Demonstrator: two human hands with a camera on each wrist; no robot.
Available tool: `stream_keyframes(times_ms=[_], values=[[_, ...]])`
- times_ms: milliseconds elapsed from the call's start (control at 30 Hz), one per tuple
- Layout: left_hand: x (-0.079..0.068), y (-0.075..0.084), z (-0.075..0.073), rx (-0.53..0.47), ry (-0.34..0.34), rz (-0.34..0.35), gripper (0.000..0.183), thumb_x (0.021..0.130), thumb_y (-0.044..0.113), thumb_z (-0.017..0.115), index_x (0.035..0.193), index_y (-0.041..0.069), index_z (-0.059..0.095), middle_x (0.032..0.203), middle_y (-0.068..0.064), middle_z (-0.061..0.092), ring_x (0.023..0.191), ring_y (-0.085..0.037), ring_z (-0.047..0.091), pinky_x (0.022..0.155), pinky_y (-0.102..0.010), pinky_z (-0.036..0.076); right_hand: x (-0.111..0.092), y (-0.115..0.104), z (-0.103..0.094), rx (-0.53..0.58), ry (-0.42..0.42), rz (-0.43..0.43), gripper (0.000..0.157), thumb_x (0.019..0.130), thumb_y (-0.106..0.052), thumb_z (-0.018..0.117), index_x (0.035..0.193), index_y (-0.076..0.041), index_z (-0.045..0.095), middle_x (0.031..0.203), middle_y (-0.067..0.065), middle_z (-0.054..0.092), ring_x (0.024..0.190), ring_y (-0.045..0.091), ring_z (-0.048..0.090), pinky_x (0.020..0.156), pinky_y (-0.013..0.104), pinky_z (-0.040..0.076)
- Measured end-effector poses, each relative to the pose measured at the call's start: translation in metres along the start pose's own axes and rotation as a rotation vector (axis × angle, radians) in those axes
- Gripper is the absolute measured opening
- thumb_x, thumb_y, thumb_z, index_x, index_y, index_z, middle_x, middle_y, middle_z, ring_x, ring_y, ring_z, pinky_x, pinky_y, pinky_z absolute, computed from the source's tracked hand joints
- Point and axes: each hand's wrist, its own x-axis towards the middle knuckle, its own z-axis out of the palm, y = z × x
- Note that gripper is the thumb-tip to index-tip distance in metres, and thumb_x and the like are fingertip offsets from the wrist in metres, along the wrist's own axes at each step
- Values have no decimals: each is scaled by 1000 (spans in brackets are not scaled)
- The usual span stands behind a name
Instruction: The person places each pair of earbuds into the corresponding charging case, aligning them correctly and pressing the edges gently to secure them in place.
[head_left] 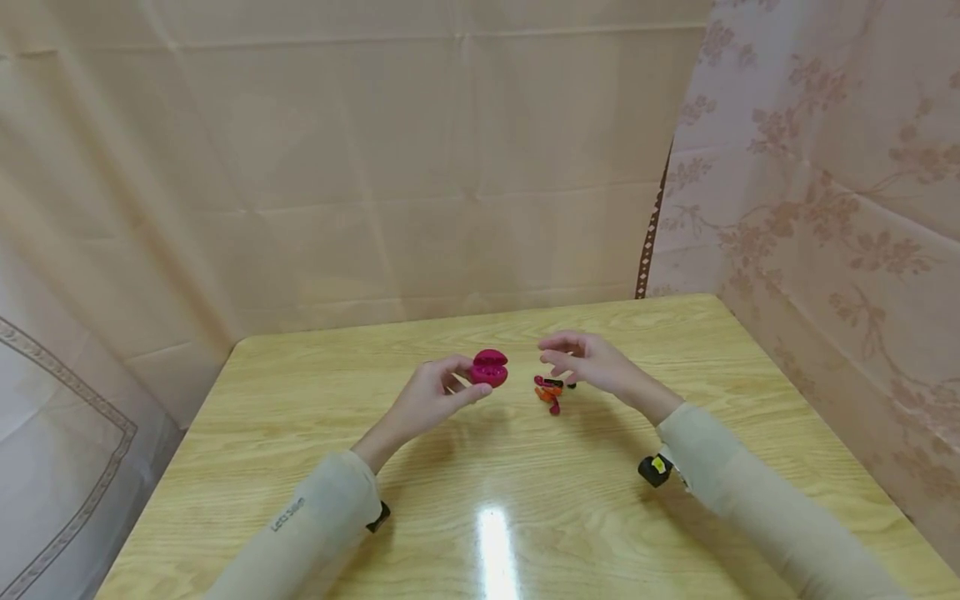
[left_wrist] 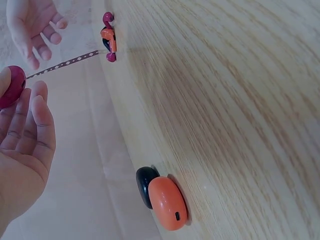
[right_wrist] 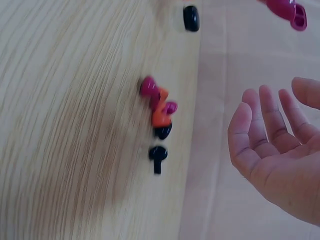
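My left hand [head_left: 427, 400] grips a magenta earbud case [head_left: 490, 377], its lid raised, held above the table. My right hand [head_left: 596, 364] hovers to the right of the case, fingers loosely bent with nothing between them. Close below it on the table lies a small pile of earbuds [head_left: 550, 392] in magenta, orange and black. In the right wrist view one black earbud [right_wrist: 158, 154] lies a little apart from the others. The left wrist view shows an orange case [left_wrist: 167, 202] against a black case [left_wrist: 145, 184], both lids down; my left hand hides them in the head view.
The wooden table [head_left: 300, 467] reaches back to a beige curtain [head_left: 420, 167]. A flowered curtain [head_left: 840, 208] hangs along the right side, and pale cloth [head_left: 60, 450] on the left. A bright light reflection [head_left: 495, 550] falls on the near tabletop.
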Motion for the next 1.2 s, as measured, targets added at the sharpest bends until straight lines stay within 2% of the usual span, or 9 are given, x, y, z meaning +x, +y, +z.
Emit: stream_keyframes(times_ms=[167,233,367,500,700,800,900,1067,1200], values=[[0,0,0,-17,-5,-9,24,92,28,78,110,13,71,98,2,72,79,-40,68,61,-30,54,-1,9,-9,-24,13,2,45,104,-33,61,138,-5,57,132,19,61,113,45,60,92,58,51],[0,0,0,-19,-7,-13,24,92,28,78,110,13,71,98,2,72,80,-42,67,61,-30,54,-1,12,-11,-35,9,-3,43,103,-31,62,137,-5,58,130,21,61,113,44,60,91,58,52],[0,-1,1,-3,-4,-11,25,92,30,78,110,14,71,98,2,71,78,-34,67,63,-31,55,0,18,-12,-91,-4,-50,36,103,-22,64,132,-3,61,126,23,60,106,42,62,89,56,53],[1,-1,2,22,3,-7,24,92,30,78,109,15,72,97,4,71,76,-22,67,63,-32,55,0,25,-10,-265,-34,-166,28,99,-11,67,124,1,66,120,21,66,98,31,66,85,45,56],[0,-3,3,16,2,-3,21,92,27,79,107,14,72,96,3,71,76,-30,68,61,-31,55,-4,34,-2,-490,-156,-296,20,93,0,71,113,-1,72,110,12,67,91,22,64,78,33,55],[0,-3,4,14,1,1,22,91,28,79,106,14,72,96,3,71,76,-30,68,61,-31,55,-6,37,3,-601,-207,-379,19,90,3,74,108,-4,74,105,8,65,91,23,62,81,36,55],[-1,-3,5,16,1,7,22,91,29,79,106,15,73,96,3,71,75,-27,67,62,-32,55,-7,40,8,-714,-218,-454,20,87,5,76,104,-8,75,103,4,64,95,23,63,86,41,54],[-1,-3,5,25,-4,14,21,92,29,78,106,15,72,96,4,71,74,-20,66,63,-33,55,-7,44,14,-834,-200,-466,24,86,4,77,104,-12,75,105,0,64,101,22,61,93,45,52],[-1,-4,5,31,-10,7,23,92,31,78,107,15,72,95,5,71,74,-18,66,64,-33,56,-6,45,17,-869,-177,-463,22,87,2,78,104,-12,76,103,0,65,97,20,60,90,43,52]])
